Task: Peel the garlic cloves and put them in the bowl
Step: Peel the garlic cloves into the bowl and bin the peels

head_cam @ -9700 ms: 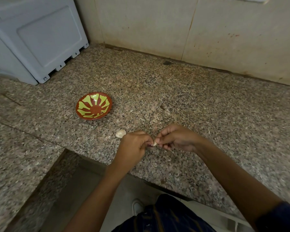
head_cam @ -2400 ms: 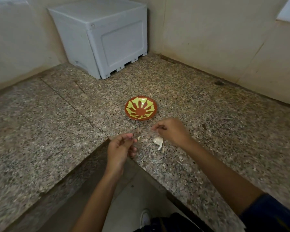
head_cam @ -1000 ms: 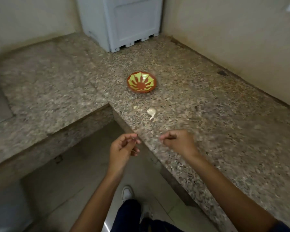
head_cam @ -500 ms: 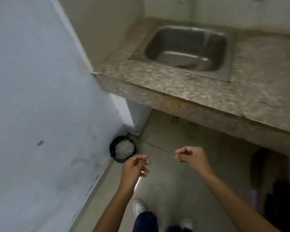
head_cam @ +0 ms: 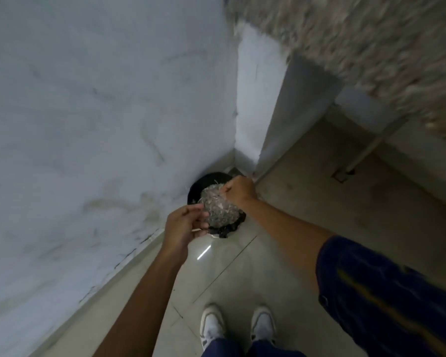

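Both hands hang over a round black bin [head_cam: 204, 182] lined with a black bag and heaped with pale grey scraps [head_cam: 218, 208], standing on the tiled floor where it meets the white wall [head_cam: 88, 124]. The left hand [head_cam: 183, 225], at seven o'clock from the bin, has its fingers curled together; anything pinched is too blurred to tell. The right hand [head_cam: 240, 189], at one o'clock, is a closed fist above the scraps. No garlic clove or bowl is in view. White shoes [head_cam: 238, 327] stand at six o'clock.

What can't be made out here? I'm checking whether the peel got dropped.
- Anything pinched by the right hand: too small, fingers curl away.
- Left hand contents: hidden by fingers.
- Bin rim: partly covered by both hands.
- Countertop: motion-blurred, cut off.
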